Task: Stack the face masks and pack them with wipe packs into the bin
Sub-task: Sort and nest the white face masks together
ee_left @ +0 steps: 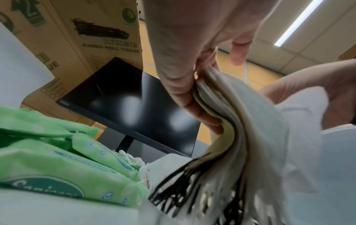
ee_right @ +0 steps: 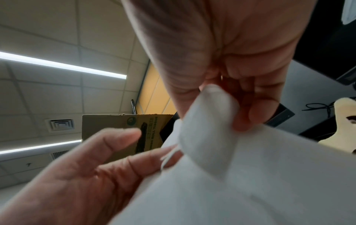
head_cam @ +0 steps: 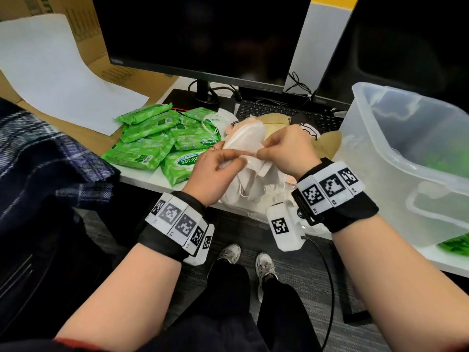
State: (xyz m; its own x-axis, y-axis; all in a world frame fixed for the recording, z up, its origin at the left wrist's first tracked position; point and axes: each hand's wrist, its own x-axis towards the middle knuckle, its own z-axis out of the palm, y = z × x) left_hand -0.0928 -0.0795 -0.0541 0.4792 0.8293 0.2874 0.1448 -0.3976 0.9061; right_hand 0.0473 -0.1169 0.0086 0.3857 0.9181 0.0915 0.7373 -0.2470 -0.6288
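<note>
The clear bin (head_cam: pixel 406 158) stands at the right of the desk, green showing through its wall; loose wipe packs (head_cam: pixel 152 138) lie at the left. Between them, the left hand (head_cam: pixel 213 174) clamps a stack of face masks (ee_left: pixel 227 115) at one edge, while the right hand (head_cam: pixel 286 151) pinches a white mask (ee_right: pixel 208 130) onto it. Stacking looks unfinished: more masks (head_cam: pixel 276 120) lie beyond, so the next move needs edges squared and loops kept untangled.
</note>
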